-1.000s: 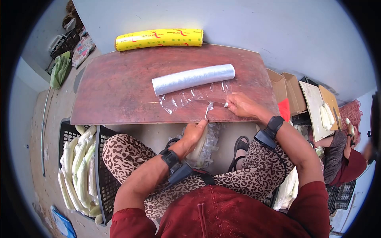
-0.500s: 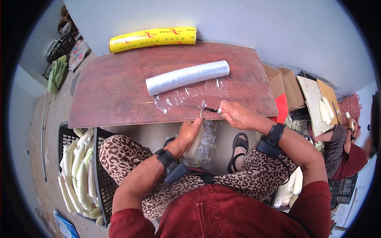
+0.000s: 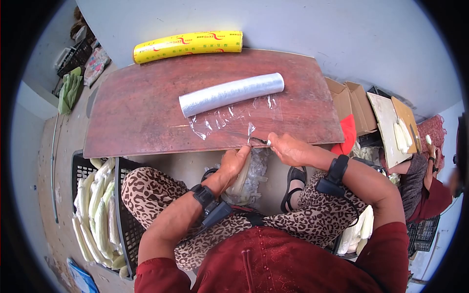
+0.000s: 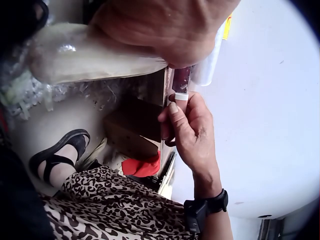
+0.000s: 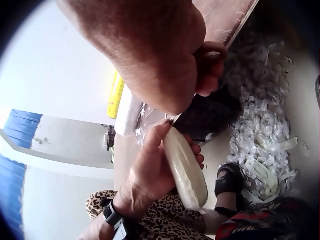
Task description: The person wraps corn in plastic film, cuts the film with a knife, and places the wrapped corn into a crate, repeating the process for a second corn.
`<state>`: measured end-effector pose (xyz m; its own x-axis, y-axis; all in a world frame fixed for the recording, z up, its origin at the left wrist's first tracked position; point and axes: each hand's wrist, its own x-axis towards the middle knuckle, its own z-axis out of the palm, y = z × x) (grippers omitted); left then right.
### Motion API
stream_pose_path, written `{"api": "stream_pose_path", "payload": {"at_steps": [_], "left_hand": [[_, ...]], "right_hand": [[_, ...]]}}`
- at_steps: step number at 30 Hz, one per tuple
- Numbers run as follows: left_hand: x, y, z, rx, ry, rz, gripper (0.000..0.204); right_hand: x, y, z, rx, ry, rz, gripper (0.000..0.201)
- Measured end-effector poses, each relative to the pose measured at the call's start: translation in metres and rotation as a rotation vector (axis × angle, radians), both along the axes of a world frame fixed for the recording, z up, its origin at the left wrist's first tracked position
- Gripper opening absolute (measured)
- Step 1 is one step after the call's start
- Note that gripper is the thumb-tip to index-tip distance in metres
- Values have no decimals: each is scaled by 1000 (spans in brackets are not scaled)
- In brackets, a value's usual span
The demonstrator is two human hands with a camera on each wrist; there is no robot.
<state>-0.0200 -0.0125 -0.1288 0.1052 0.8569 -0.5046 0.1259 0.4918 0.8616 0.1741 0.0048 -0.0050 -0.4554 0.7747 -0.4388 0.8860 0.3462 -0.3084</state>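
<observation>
At the table's front edge, the left hand grips a pale, long cob wrapped in clear film, its thin end pointing up at the edge. The right hand is just to the right, curled round a knife whose blade crosses beside the cob's tip and a twist of film. In the left wrist view, a white band shows on the knife near the right hand's fingers. A roll of clear film lies behind the hands, a loose sheet spread from it.
A yellow printed roll lies at the table's back edge. Black crates with wrapped cobs stand at left. Film scraps cover the floor below. Cartons, a red cloth and another person are at right.
The right hand has come down and nearer the left, and the knife now lies across by the cob's tip. The left hand keeps its grip; the head view has shifted slightly.
</observation>
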Motion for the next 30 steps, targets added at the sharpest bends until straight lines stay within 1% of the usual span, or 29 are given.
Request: {"api": "stream_pose_path", "payload": {"at_steps": [3,6,10,12,15,18,23,27,30], "left_hand": [[-3,1,-4,1,1,-21,51],[-1,1,-11,30,15,-24,52],[-2,1,-11,20,44,-34,51],[-2,0,-11,24,30,-53,51],[-3,1,-9,10,66,-83,50],[-3,0,-8,40,49,-93,51],[-2,-1,-10,32,26,-55,51],[0,-3,3,52,9,-16,51],[-2,-3,15,-10,60,-51,51]], "right_hand": [[-2,-2,2,-13,-3,0,19],[2,-3,-6,35,46,48,20],[-6,-9,0,-2,-41,5,18],[-11,-10,7,-35,-98,-28,21],[-14,-11,7,-39,-104,-35,20],[-11,-10,3,-32,-78,-31,19],[-13,-10,1,-30,-101,-9,21],[-11,-13,-5,23,-86,41,22],[-10,-13,-3,38,-71,57,21]]}}
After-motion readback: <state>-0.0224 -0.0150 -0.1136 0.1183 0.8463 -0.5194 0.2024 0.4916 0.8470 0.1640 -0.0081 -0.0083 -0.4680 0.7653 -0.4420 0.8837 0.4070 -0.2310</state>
